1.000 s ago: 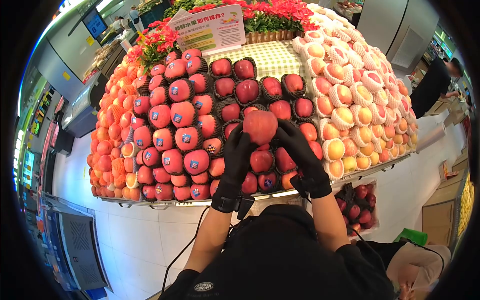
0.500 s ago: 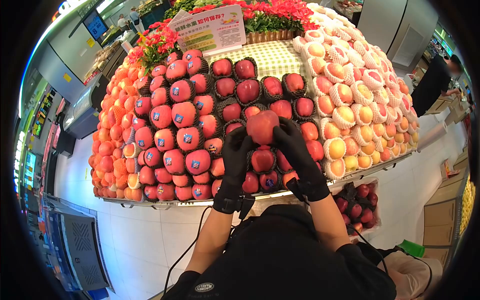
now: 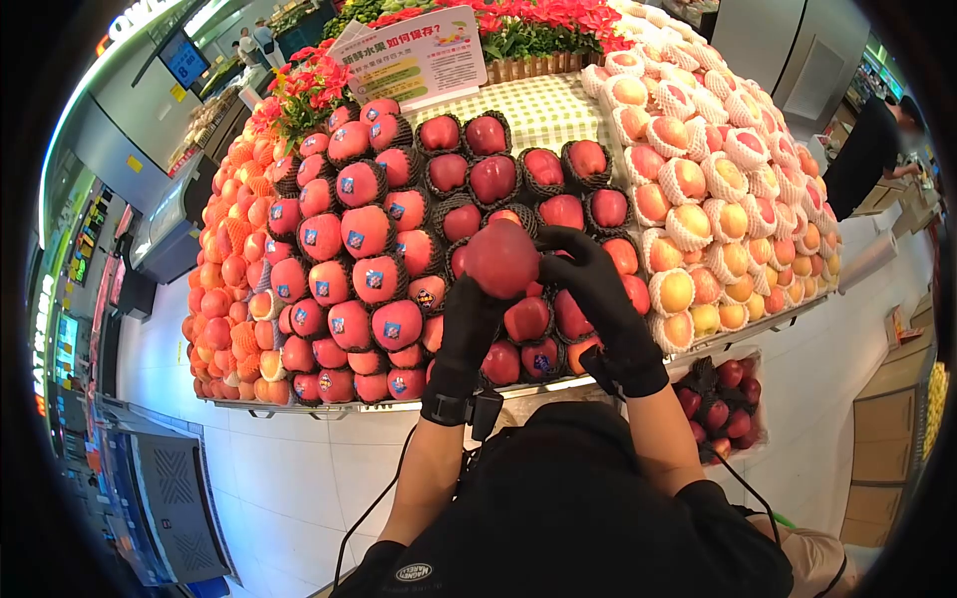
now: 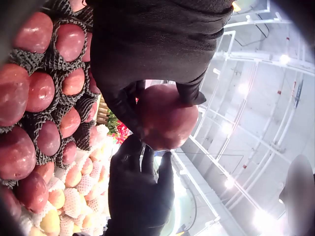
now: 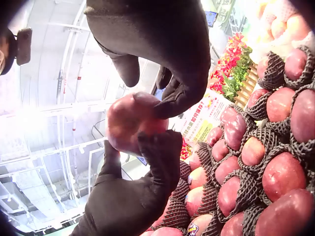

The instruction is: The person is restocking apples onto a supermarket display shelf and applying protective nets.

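Note:
A large red apple (image 3: 501, 261) without a net sleeve is held up over the fruit display. My black-gloved left hand (image 3: 467, 329) grips it from below and the left; in the left wrist view its thumb and fingers lie around the apple (image 4: 168, 118). My right hand (image 3: 600, 299), also gloved in black, is at the apple's right side with bent fingers. In the right wrist view its fingertips are at the apple's edge, while the thumb stands apart from the fruit. Red apples (image 3: 526, 319) in black foam nets lie beneath both hands.
Stickered apples (image 3: 359, 234) are stacked at left, white-netted fruit (image 3: 688, 224) at right. Behind stand a printed sign (image 3: 414, 60) and red flowers (image 3: 548, 25). A box of dark red apples (image 3: 720, 409) sits low at right. Another person (image 3: 867, 159) is far right.
The apple has shifted left and slightly down with my left hand, and turned. My right hand's hold has loosened, its thumb now away from the apple.

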`<move>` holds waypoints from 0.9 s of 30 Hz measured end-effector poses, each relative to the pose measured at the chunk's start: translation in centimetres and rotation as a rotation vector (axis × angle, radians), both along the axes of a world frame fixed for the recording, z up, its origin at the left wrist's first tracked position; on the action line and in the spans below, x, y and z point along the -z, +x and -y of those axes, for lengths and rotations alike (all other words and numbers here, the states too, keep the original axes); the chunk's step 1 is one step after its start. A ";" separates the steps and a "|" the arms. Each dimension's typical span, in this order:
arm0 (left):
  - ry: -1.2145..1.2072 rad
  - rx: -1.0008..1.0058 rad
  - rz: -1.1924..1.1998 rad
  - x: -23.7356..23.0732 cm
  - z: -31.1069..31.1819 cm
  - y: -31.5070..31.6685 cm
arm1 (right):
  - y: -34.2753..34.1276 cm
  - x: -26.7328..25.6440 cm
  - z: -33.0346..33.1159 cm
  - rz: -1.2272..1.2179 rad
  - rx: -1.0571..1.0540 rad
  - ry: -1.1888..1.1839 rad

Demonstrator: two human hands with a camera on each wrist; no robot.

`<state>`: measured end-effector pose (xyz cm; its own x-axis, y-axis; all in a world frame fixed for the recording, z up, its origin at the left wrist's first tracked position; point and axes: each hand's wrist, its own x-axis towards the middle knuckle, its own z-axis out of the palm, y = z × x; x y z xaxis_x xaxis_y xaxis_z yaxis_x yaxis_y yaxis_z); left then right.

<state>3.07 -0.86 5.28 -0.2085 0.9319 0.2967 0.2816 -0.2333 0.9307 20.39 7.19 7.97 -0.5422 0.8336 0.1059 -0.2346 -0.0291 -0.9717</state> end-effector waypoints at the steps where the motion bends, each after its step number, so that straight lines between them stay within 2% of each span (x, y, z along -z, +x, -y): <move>1: -0.023 0.020 0.038 -0.1 0.0 -0.1 | 0.0 0.6 -0.4 -0.015 -0.018 0.004; 3: -0.069 0.059 0.115 -0.1 0.3 -0.2 | -0.3 1.8 -1.2 -0.045 -0.056 0.012; 6: -0.069 0.020 0.021 -1.6 0.9 0.3 | -0.5 1.2 -0.5 0.035 -0.059 0.030; 9: -0.074 0.029 0.122 1.0 0.4 -0.5 | -0.7 -0.2 0.7 0.025 -0.081 0.039; 12: -0.040 0.008 -0.182 3.4 -0.8 -2.0 | -0.5 0.6 0.0 0.057 -0.069 0.091; 15: -0.125 0.014 0.662 3.2 -0.7 -1.7 | -0.4 0.6 0.3 0.023 -0.020 -0.022; 16: -0.120 0.004 0.672 2.9 -0.7 -1.6 | -0.5 1.1 0.2 0.027 -0.003 -0.002; 18: -0.108 -0.015 0.690 2.2 -0.7 -1.5 | -0.8 2.4 -0.1 0.032 0.030 0.038; 21: -0.005 0.023 0.498 2.2 -1.0 -1.0 | -1.1 2.5 0.2 -0.006 0.002 0.048; 24: 0.094 0.086 0.343 2.2 -1.0 -0.5 | -1.3 3.0 0.3 0.069 0.010 0.188; 27: 0.104 0.084 0.285 2.4 -1.2 -0.4 | -1.1 3.7 0.4 0.043 0.027 0.223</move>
